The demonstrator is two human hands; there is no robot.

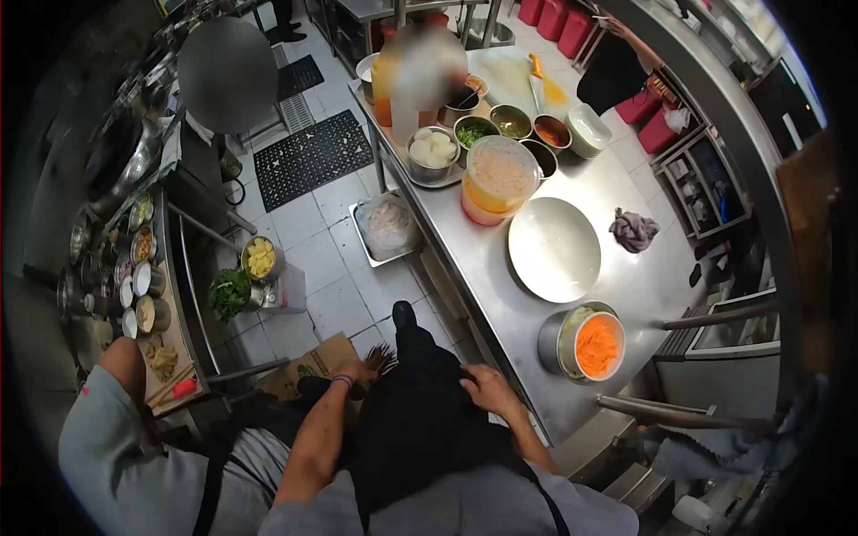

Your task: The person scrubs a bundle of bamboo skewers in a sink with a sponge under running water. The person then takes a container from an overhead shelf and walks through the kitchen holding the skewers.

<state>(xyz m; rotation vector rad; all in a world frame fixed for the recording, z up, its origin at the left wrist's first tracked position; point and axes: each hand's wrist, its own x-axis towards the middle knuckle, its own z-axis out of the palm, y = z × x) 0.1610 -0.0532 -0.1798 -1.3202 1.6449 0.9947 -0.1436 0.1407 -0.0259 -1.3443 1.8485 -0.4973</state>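
Note:
My left hand (357, 377), with a band at its wrist, is closed beside a bundle of thin reddish-brown strands (382, 359); what its fingers hold is hidden. To the right of my dark apron (407, 420), my right hand (487, 389) is open with slightly bent fingers and nothing in it, near the steel table's edge. A brown cardboard piece (326, 357) lies behind my left hand.
The steel table (483, 268) holds a white bowl (554, 250), a pot with orange contents (597, 347), a lidded tub (500, 174) and a cloth (634, 230). A co-worker's sleeve (107, 429) is close on the left. A tray (384, 228) sits low beside the table.

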